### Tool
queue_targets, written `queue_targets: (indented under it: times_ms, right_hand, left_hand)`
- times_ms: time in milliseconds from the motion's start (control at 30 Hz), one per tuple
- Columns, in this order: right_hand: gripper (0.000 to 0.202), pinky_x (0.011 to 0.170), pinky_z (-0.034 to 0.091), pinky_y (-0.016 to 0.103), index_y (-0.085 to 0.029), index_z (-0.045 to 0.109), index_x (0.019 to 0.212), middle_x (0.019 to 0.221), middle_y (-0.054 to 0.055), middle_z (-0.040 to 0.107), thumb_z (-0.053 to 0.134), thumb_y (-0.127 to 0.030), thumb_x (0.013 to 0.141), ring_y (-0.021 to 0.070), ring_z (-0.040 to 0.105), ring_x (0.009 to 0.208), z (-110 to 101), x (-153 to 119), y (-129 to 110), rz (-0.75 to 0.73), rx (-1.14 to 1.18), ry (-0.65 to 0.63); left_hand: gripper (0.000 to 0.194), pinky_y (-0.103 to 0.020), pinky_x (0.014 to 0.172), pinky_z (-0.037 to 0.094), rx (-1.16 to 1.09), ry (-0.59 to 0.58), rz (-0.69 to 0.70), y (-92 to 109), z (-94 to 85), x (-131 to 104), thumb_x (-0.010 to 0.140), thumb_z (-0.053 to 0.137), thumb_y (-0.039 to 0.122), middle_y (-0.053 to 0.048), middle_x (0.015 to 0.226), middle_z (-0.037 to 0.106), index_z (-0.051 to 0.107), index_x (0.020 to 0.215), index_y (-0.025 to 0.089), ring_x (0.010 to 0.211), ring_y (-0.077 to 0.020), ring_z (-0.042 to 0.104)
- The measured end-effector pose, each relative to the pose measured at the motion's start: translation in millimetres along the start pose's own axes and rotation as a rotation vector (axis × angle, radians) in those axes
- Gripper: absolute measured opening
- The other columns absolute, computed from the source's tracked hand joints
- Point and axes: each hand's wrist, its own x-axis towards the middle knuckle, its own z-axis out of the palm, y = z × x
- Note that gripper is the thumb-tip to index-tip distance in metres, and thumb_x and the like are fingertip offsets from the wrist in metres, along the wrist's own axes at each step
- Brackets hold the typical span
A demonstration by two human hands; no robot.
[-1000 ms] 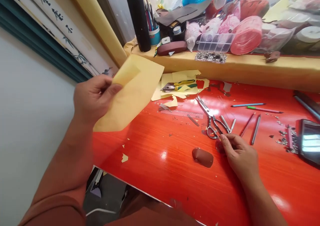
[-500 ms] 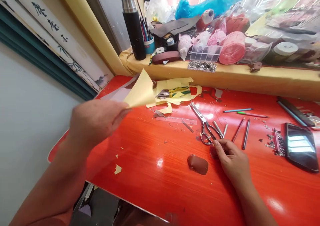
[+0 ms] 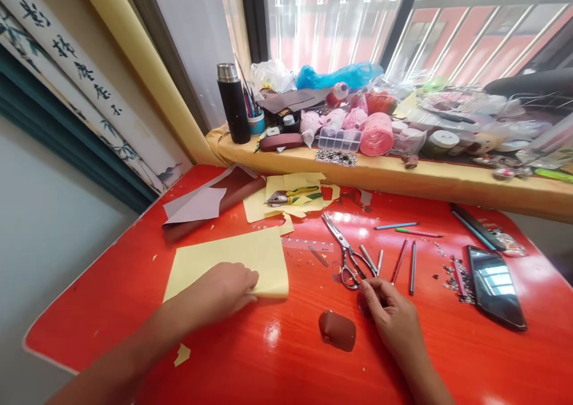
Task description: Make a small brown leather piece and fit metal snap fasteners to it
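A large yellow paper sheet (image 3: 233,253) lies on the red table, its right side curled. My left hand (image 3: 230,286) is on its front edge, thumb and fingers pinched at the paper. My right hand (image 3: 388,309) is closed at the scissors' handle end; a small dark red piece (image 3: 363,303) shows beside its fingers, though its hold is partly hidden. The scissors (image 3: 347,250) lie with their blades pointing away. A curved brown leather piece (image 3: 338,331) rests left of my right hand.
Brown leather (image 3: 237,187) and yellow scraps with pliers (image 3: 293,196) lie at the back. Pens (image 3: 412,268), metal bits and a phone (image 3: 496,286) are on the right. A thermos (image 3: 233,110) stands on the cluttered sill.
My left hand has moved right and down, bringing the yellow sheet from the back onto the table before me. The view has tilted up and shows more window. My right hand stays by the scissors.
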Motion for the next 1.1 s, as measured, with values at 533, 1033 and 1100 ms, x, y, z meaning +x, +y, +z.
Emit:
queue_targets:
  times_ms: [533,1033,1100]
  right_hand:
    - [0.05,0.048,0.046,0.027,-0.024,0.071,0.082,0.056,0.001,0.063,0.055,-0.069,0.096,0.0177,0.057,0.048,-1.3,1.6,-4.3,-0.013,-0.011,0.028]
    - [0.048,0.047,0.047,0.027,-0.025,0.072,0.084,0.061,0.001,0.069,0.056,-0.07,0.092,0.0182,0.061,0.048,-3.8,2.6,0.8,0.02,-0.065,0.014]
    - [0.049,0.046,0.046,0.027,-0.026,0.073,0.084,0.06,0.001,0.069,0.057,-0.071,0.092,0.0182,0.06,0.046,-3.8,3.0,2.4,0.024,-0.069,0.014]
  left_hand:
    - [0.029,-0.034,0.066,0.037,-0.227,-0.045,-0.003,-10.5,8.7,-3.6,0.088,0.072,0.052,-0.006,0.097,0.074,0.067,0.101,0.027,0.091,-0.0301,0.067]
    - [0.042,-0.048,0.109,0.044,-0.228,0.374,-0.227,-74.2,13.0,27.6,0.095,0.061,0.045,-0.012,0.131,0.063,0.061,0.13,0.022,0.125,-0.0349,0.056]
    - [0.04,-0.047,0.105,0.046,-0.273,0.341,-0.247,-70.2,8.8,25.0,0.093,0.062,0.044,-0.011,0.126,0.065,0.062,0.127,0.023,0.122,-0.0341,0.058]
